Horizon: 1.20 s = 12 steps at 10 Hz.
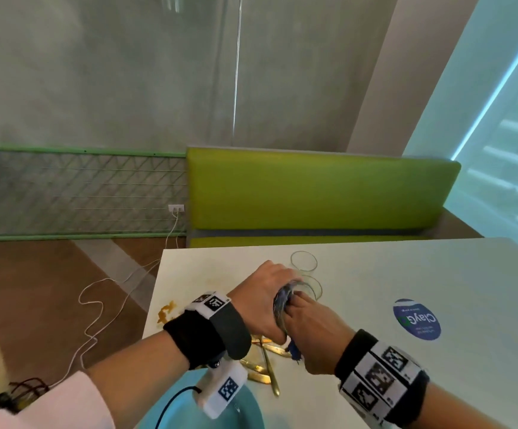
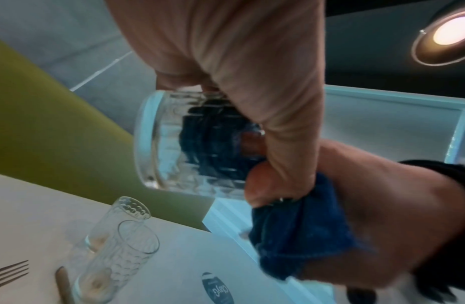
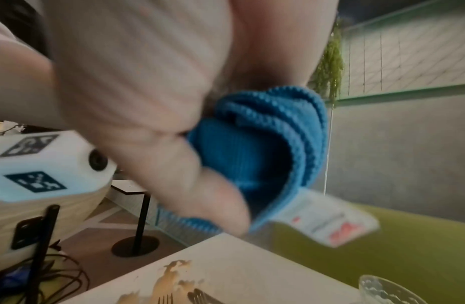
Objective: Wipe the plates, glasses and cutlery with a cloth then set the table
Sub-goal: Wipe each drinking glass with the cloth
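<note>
My left hand [image 1: 268, 305] grips a ribbed clear glass [image 1: 284, 297] on its side above the white table [image 1: 375, 274]. In the left wrist view the glass [image 2: 169, 148] shows dark blue cloth stuffed inside it. My right hand [image 1: 301, 317] holds the blue cloth [image 2: 299, 236], with its fingers pushed into the mouth of the glass. The right wrist view shows the bunched cloth [image 3: 254, 144] in that hand, its white label [image 3: 330, 220] hanging out. Two more glasses [image 1: 304, 260] [image 1: 315, 287] stand just beyond my hands. Gold cutlery [image 1: 263, 370] lies under my wrists beside a teal plate [image 1: 248, 410].
A blue round sticker [image 1: 417, 318] lies on the table to the right. Yellowish stains [image 1: 166, 311] mark the table's left edge. A green bench [image 1: 313, 193] runs behind the table. White cables [image 1: 96, 305] trail over the floor at the left.
</note>
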Each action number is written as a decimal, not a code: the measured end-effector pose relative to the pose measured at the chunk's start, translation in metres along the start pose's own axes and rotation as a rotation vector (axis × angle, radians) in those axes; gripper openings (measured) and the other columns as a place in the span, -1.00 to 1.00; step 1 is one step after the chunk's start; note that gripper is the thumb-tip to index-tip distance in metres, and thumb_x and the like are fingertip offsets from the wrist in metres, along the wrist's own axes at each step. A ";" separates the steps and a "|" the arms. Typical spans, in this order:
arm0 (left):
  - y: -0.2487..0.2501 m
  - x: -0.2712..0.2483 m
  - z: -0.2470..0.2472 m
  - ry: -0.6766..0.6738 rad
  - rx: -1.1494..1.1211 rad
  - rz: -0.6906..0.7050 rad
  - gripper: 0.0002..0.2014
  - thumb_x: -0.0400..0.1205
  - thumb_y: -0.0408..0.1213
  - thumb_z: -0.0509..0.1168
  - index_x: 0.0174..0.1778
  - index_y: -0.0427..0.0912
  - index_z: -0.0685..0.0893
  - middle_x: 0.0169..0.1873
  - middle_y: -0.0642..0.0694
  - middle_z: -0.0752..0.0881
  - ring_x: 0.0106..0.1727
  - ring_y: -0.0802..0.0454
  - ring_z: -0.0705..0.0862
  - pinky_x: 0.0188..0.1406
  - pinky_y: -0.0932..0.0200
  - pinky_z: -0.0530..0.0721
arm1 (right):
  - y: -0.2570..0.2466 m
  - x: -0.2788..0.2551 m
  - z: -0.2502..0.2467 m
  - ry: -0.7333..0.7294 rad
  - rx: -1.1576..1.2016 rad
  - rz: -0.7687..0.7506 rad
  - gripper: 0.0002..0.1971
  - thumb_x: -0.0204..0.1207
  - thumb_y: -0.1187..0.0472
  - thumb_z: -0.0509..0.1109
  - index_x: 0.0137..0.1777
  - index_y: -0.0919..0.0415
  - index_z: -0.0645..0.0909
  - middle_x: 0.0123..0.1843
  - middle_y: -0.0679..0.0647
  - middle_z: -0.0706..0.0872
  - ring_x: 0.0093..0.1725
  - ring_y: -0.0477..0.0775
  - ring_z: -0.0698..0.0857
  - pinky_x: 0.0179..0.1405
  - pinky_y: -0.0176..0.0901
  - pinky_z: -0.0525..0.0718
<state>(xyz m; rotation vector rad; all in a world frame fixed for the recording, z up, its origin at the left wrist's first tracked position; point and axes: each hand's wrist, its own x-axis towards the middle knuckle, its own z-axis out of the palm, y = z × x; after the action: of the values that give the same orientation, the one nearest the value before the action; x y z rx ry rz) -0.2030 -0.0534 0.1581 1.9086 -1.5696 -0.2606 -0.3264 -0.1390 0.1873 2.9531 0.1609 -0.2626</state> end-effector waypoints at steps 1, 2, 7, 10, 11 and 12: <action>0.004 0.003 0.006 -0.019 0.037 -0.011 -0.08 0.03 -0.13 0.62 0.36 -0.13 0.50 0.18 -0.06 0.54 0.17 0.11 0.37 0.28 0.11 0.49 | 0.002 -0.001 -0.020 0.053 0.083 0.001 -0.68 0.25 0.19 0.58 0.01 0.28 0.73 0.09 0.16 0.76 0.15 0.10 0.68 0.17 -0.26 0.57; 0.004 0.006 0.015 0.099 0.113 -0.001 -0.13 0.05 -0.13 0.61 0.33 -0.02 0.48 0.20 -0.03 0.55 0.21 0.04 0.41 0.23 -0.04 0.53 | 0.013 0.000 -0.015 -0.141 0.384 0.072 -0.72 0.53 0.34 0.30 0.23 0.34 0.57 0.25 0.23 0.63 0.23 0.17 0.56 0.22 -0.19 0.45; -0.002 0.023 0.008 -0.293 0.085 -0.119 -0.16 -0.05 -0.04 0.49 0.25 0.06 0.52 0.02 0.03 0.56 0.14 0.04 0.46 0.19 -0.07 0.60 | 0.017 0.013 0.008 -0.134 0.224 0.029 -0.67 0.65 0.28 0.13 0.34 0.38 0.52 0.31 0.32 0.59 0.31 0.31 0.55 0.25 0.04 0.45; -0.010 0.014 0.037 0.412 0.444 0.155 -0.40 0.23 0.00 0.36 0.22 0.04 0.46 0.12 0.02 0.48 0.08 0.00 0.44 0.08 0.03 0.40 | 0.039 0.023 0.018 0.043 2.046 0.387 -0.64 0.00 0.67 0.16 -0.20 0.45 0.55 -0.22 0.31 0.66 -0.16 0.28 0.66 -0.40 -0.11 0.64; -0.015 0.015 0.034 0.436 0.465 0.202 -0.43 0.26 0.02 0.26 0.23 0.02 0.46 0.11 0.01 0.47 0.07 -0.01 0.44 0.08 0.02 0.40 | 0.033 0.024 0.016 0.124 1.994 0.385 -0.60 -0.06 0.59 0.16 -0.17 0.47 0.56 -0.22 0.33 0.66 -0.14 0.30 0.66 -0.33 -0.04 0.65; -0.013 0.016 0.022 0.144 0.396 0.110 -0.21 0.09 0.07 0.50 0.28 0.03 0.49 0.13 -0.01 0.58 0.14 0.00 0.45 0.06 0.03 0.46 | 0.035 0.023 0.012 -0.075 1.249 0.301 -0.74 0.30 0.49 0.33 0.01 0.48 0.60 -0.05 0.30 0.65 -0.05 0.24 0.61 -0.10 -0.06 0.55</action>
<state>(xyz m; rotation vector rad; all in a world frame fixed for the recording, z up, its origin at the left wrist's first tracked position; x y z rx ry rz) -0.2004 -0.0749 0.1373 2.0680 -1.7145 0.2488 -0.3019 -0.1732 0.1769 4.0688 -0.7201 -0.5978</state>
